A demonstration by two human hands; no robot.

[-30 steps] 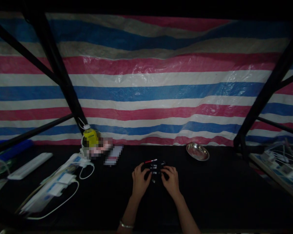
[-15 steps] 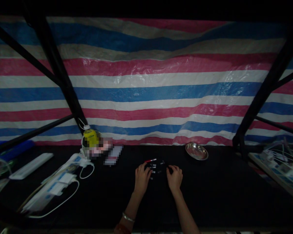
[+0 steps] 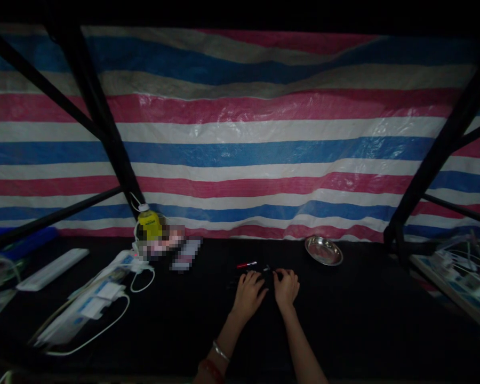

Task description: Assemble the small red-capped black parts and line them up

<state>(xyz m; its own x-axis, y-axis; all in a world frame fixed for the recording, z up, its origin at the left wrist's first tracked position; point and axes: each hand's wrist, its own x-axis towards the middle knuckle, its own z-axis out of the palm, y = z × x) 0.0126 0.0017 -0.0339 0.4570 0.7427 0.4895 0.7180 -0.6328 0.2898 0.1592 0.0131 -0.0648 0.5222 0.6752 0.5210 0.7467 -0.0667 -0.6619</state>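
My left hand reaches over the black tabletop with its fingers stretched and somewhat apart, palm down. It covers the spot where several small clear-and-silver pieces lay, so they are mostly hidden. Just beyond its fingertips lies a slim red stick with a silvery end, perhaps a small screwdriver. Between the hands, a little farther off, is a tiny shiny piece. My right hand is close beside it, thumb and fingers drawn together. Whatever its fingertips pinch is too small and dark to make out.
A round metal dish stands at the back right. On the left are a power strip with white cables, a yellow-labelled bottle and a blurred flat item. Black frame posts rise before a striped sheet.
My left hand has moved right, from beside the small pieces to over them, and its fingers have spread. My right hand has hardly moved. The red stick stays in place.
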